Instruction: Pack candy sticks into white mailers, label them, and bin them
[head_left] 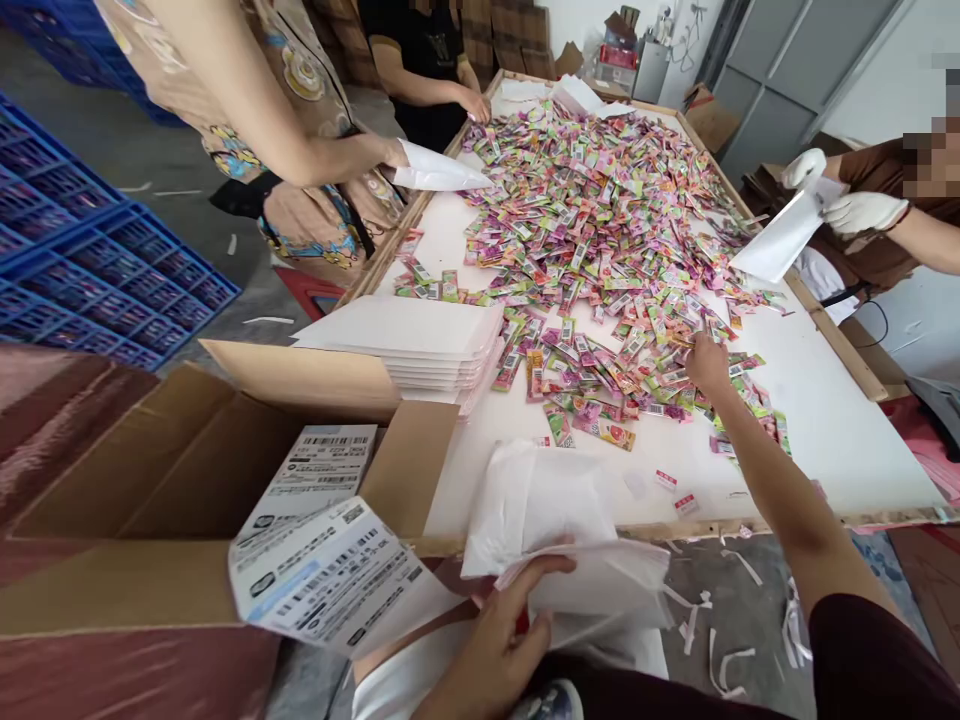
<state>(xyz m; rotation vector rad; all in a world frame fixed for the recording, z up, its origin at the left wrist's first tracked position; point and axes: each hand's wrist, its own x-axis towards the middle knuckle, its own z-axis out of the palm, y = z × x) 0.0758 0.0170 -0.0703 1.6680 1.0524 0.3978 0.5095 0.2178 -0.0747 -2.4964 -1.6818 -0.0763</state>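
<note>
Head view: at the bottom centre, the grip of the left hand [514, 620] is clamped on a white bag [600, 582]. Right of centre, the right hand [709, 362] touches the small colourful packets [585, 230] heaped on the white counter [847, 430]; I cannot tell whether its grip is closed. At lower left, printed labels [330, 580] overlap an open carton [187, 460], near a white stack [412, 330].

Bare surface [847, 430] lies open along the right side, beyond the right forearm [780, 490]. The packet heap [585, 230] blocks the middle; envelopes [442, 335], box flaps [412, 460] and a stuffed bag [532, 495] crowd the near left.
</note>
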